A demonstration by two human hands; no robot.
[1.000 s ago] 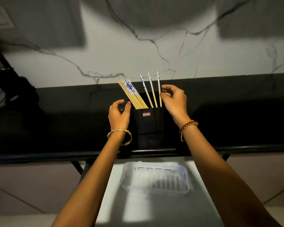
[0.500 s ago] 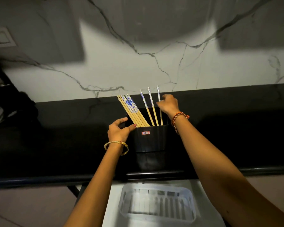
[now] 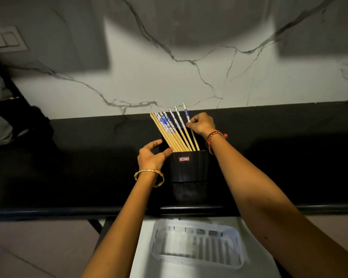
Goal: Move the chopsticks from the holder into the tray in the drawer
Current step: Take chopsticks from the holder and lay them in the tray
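Observation:
A black holder (image 3: 189,165) stands on the black counter and holds several wooden chopsticks (image 3: 169,129) with blue-and-white tops, leaning left. My left hand (image 3: 152,155) grips the holder's left rim, thumb on its front edge. My right hand (image 3: 201,124) is above the holder's right side, with finger and thumb pinched on the rightmost chopstick (image 3: 187,115). Below the counter a clear slotted plastic tray (image 3: 197,242) with nothing in it lies in the open white drawer (image 3: 143,249).
The black counter (image 3: 78,167) runs the full width, backed by a white marble wall (image 3: 189,77). A dark object (image 3: 12,117) sits at the far left. A switch plate (image 3: 4,40) is on the wall at upper left. Tiled floor shows beside the drawer.
My right hand moved from beside the holder onto the rightmost chopstick and pinched it. My left hand settled on the holder's left rim. The view tilted, shifting the holder lower in the frame.

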